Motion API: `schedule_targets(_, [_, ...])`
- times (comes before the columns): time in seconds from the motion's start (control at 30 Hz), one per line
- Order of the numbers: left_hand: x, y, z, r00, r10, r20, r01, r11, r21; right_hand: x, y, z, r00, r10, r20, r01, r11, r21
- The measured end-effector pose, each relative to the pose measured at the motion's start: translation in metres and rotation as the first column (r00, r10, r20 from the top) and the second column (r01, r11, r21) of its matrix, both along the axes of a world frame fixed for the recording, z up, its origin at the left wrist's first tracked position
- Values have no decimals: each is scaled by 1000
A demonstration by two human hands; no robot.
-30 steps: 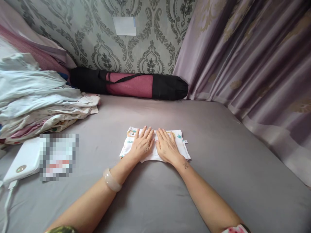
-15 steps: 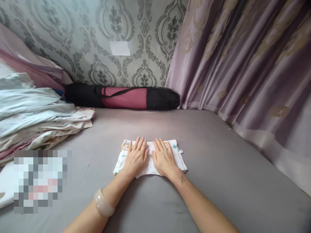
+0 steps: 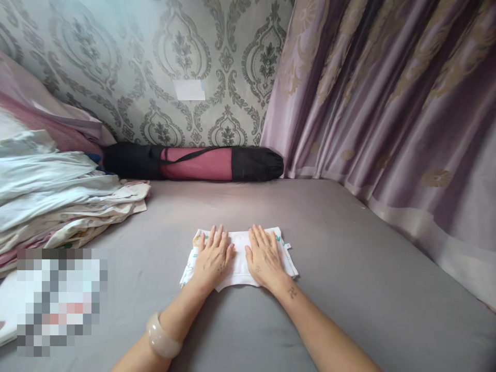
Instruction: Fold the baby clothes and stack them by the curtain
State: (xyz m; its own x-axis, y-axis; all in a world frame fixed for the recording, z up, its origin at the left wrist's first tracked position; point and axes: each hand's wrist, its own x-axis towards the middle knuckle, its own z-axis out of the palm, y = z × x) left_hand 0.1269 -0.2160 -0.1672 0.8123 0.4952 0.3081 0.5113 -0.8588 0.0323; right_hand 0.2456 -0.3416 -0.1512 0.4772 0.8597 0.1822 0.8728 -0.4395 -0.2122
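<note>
A small folded white garment (image 3: 239, 258) with coloured prints lies flat on a grey sheet (image 3: 333, 289); a little tag sticks out at its right side. My left hand (image 3: 214, 258) rests palm down on the garment's left half, fingers stretched out and pointing away from me. On the right half, my right hand (image 3: 265, 257) lies flat in the same way, its thumb turned inward. A strip of white cloth shows between the two hands. The parts of the garment under my palms are hidden.
At left is a heap of clothes (image 3: 50, 186), with a white item (image 3: 8, 305) partly blurred out in front. A black and pink rolled bag (image 3: 197, 164) lies along the patterned wall (image 3: 228, 67). Purple curtains (image 3: 368, 93) hang at right.
My hands have slid slightly apart on the garment, leaving a wider strip of cloth between them. The whole view has shifted a little, with everything sitting lower in the picture.
</note>
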Motion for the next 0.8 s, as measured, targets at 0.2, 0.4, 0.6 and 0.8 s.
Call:
schedule_targets(0.2, [-3,1,0,995,64,-73,-67,997,-37,5,-3,-6,999,-32,-14,32,999,-44])
schedule_targets(0.4, [-3,0,6,992,70,-106,-79,993,-84,4,-3,-3,999,-30,-40,27,998,-59])
schedule_targets(0.6, [-7,4,9,990,138,19,-138,990,-5,15,-9,0,991,-133,-20,131,988,-75])
schedule_targets(0.8, [-7,10,4,967,188,-174,-213,968,-136,21,-11,0,984,-170,-45,163,977,-135])
